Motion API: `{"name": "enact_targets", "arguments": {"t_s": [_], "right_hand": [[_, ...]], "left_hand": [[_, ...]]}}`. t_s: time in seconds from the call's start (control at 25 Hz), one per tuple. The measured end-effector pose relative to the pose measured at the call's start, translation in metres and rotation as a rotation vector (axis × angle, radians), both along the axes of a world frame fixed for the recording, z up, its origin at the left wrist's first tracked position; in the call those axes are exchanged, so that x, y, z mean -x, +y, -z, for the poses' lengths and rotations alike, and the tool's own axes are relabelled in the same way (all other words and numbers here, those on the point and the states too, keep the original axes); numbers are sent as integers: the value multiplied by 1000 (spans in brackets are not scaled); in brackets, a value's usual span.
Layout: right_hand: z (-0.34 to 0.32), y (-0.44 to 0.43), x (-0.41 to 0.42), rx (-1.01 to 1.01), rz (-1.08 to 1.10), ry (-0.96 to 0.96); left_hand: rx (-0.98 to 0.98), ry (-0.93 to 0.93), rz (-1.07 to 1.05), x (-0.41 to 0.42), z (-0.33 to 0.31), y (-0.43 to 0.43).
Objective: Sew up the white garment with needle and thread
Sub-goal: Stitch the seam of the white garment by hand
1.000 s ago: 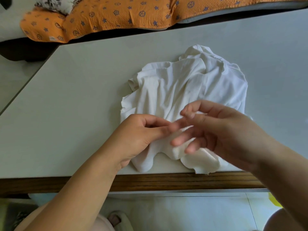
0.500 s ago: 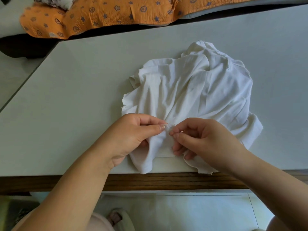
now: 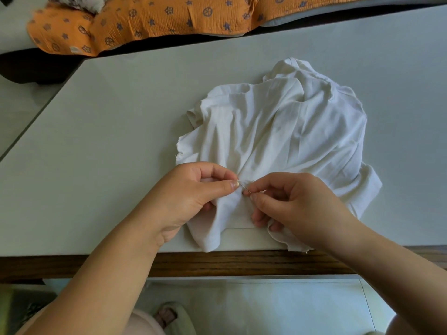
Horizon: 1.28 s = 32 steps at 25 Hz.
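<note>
Garment (image 3: 278, 141) lies crumpled on the table (image 3: 108, 141), near edge, with its hem at the rim. Left hand (image 3: 193, 189) pinches a small fold of it between thumb and forefinger. Right hand (image 3: 297, 201) pinches the needle (image 3: 244, 187), its other fingers curled onto the cloth. The needle slants between the two pinches, tip at the left thumbnail. Thread is too fine to make out.

Step, as I judge it: driving a stitch through the pinched fold. To do it well:
- hold the fold taut and flat
- take a small bite close to the edge
- angle the point away from the left thumb
- push from the eye end, then draw the thread through straight, without puckering

Count:
- garment: one
- needle: one
- hands: two
- table: one
- orange patterned cloth (image 3: 157, 18), beyond the table: one
</note>
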State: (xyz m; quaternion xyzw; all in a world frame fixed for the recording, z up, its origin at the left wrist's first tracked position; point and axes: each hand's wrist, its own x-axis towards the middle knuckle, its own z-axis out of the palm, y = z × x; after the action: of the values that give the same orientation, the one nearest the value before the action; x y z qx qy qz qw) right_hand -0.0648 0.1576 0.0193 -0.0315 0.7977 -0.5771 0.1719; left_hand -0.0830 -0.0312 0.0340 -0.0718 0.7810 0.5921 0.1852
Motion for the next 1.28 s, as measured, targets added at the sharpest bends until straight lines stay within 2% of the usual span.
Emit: {"name": "enact_targets", "arguments": {"t_s": [0.48, 0.68, 1.0, 1.28], "right_hand": [[6, -8, -4, -86, 96, 70], [5, -8, -1, 13, 171, 48], [-4, 2, 0, 40, 144, -13], [-9, 9, -4, 88, 107, 23]], "left_hand": [[81, 129, -42, -7, 3, 11], [75, 145, -82, -6, 10, 20], [188, 223, -33, -7, 3, 31], [228, 325, 97, -9, 1, 40]]}}
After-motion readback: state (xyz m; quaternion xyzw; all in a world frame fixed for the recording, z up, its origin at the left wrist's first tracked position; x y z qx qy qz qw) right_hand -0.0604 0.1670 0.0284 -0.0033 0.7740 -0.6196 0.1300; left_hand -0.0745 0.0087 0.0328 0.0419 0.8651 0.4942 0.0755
